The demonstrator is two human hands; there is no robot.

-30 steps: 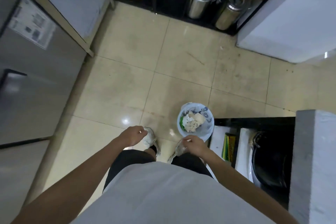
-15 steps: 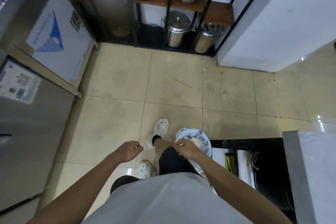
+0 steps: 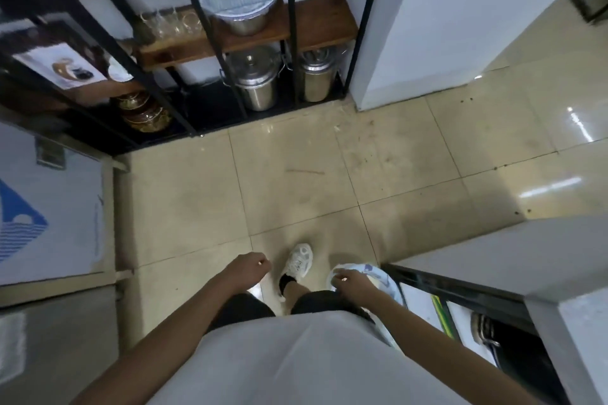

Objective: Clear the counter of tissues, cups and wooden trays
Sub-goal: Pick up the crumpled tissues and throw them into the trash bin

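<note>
I look down at a tiled floor, and no tissues or wooden trays are in sight. A small bin lined with a blue-and-white bag point(image 3: 378, 273) stands on the floor by the counter's corner, and my right arm hides what is in it. My right hand point(image 3: 350, 283) hovers over the bin's left rim, fingers curled, with nothing visible in it. My left hand point(image 3: 250, 268) hangs in front of my left hip as a loose fist, also empty. Clear glasses point(image 3: 171, 23) stand on a wooden shelf far ahead.
A grey counter top point(image 3: 493, 260) juts in at the right, with open storage under it. Ahead is a black metal rack holding steel pots point(image 3: 256, 82). A white cabinet point(image 3: 444, 10) stands at the upper right and a white chest unit point(image 3: 49, 214) at the left.
The view has tilted up and moved forward towards the rack. My hands have drawn away from the bin's opening, and its tissue contents are no longer visible. One foot has stepped forward.
</note>
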